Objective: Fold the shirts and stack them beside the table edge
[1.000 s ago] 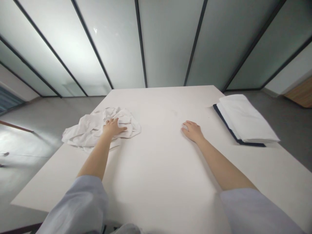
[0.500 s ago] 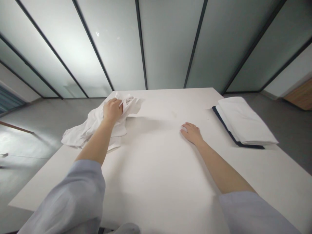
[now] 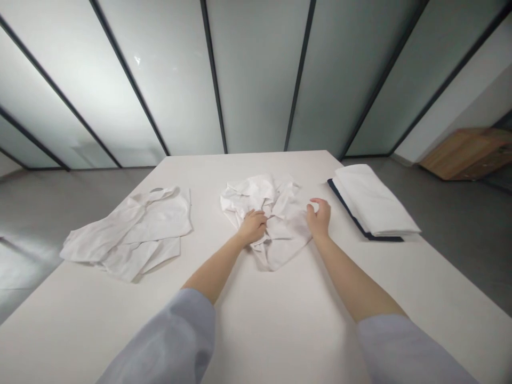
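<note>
A crumpled white garment [image 3: 276, 194] lies in a loose heap in the middle of the table. My left hand [image 3: 253, 226] is closed on the near left part of it, fingers curled into the cloth. At the garment's right edge is my right hand [image 3: 320, 216], with thumb and fingers curved apart and nothing between them. Over to the left, a second white garment [image 3: 132, 229], perhaps a shirt, lies wrinkled and partly spread, out of reach of both hands.
On the right side of the white table [image 3: 288, 320] sits a stack of folded white cloth [image 3: 374, 200] on a dark navy piece [image 3: 352, 213]. Frosted glass panels [image 3: 256, 80] stand beyond the far edge. A wooden cabinet [image 3: 464, 152] is at the far right.
My left hand has brought one white garment from the left side to the middle, leaving the other behind. My right hand has lifted and turned beside it. The view has shifted slightly right.
</note>
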Tool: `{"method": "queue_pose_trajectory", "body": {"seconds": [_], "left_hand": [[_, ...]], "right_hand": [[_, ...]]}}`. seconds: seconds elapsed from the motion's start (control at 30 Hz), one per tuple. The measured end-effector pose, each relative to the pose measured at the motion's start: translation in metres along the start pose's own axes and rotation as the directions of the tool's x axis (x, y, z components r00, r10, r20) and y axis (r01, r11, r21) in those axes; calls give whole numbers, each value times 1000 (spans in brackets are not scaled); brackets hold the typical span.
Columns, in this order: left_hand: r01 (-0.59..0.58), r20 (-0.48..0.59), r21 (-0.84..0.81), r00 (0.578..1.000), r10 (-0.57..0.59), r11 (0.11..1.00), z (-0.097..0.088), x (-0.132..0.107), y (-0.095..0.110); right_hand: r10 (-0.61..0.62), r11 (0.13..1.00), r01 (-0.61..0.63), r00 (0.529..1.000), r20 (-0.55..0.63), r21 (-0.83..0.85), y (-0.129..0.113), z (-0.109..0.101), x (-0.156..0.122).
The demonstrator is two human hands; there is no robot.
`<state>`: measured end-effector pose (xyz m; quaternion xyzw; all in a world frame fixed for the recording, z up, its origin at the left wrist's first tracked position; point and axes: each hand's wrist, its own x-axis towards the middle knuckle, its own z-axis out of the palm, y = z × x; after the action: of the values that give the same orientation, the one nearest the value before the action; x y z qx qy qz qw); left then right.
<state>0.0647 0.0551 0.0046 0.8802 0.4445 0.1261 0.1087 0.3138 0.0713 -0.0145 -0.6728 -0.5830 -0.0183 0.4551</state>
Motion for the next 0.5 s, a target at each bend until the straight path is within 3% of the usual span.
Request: {"method": "queue_pose_trajectory", "body": {"seconds": [0.07, 0.1, 0.2, 0.27, 0.3, 0.43, 0.5], "left_hand": [[16, 31, -58, 999, -14, 998, -5, -4, -11], [18, 52, -75, 999, -14, 997, -10, -5, -16], [78, 46, -53, 996, -76, 996, -22, -9, -25], [175, -23, 14, 984, -175, 984, -26, -10, -27], [231, -66, 50, 971, -228, 972, -27, -11, -26], [388, -160, 145, 917, -366, 910, -27, -12, -22], [429, -175, 168, 899, -401, 888, -26, -12, -21]], "right_hand": [[-125, 991, 132, 976, 176, -29, -6, 5, -3], [-185, 978, 203, 943, 275, -38, -10, 7, -6], [-289, 919, 388, 779, 556, -66, -22, 11, -14], [-264, 887, 445, 707, 656, -122, -31, 8, -17], [-235, 876, 453, 698, 676, -164, -36, 6, -18], [-125, 831, 442, 741, 659, -339, -55, -10, -15], [-120, 822, 456, 724, 679, -341, -63, -16, -14]]}}
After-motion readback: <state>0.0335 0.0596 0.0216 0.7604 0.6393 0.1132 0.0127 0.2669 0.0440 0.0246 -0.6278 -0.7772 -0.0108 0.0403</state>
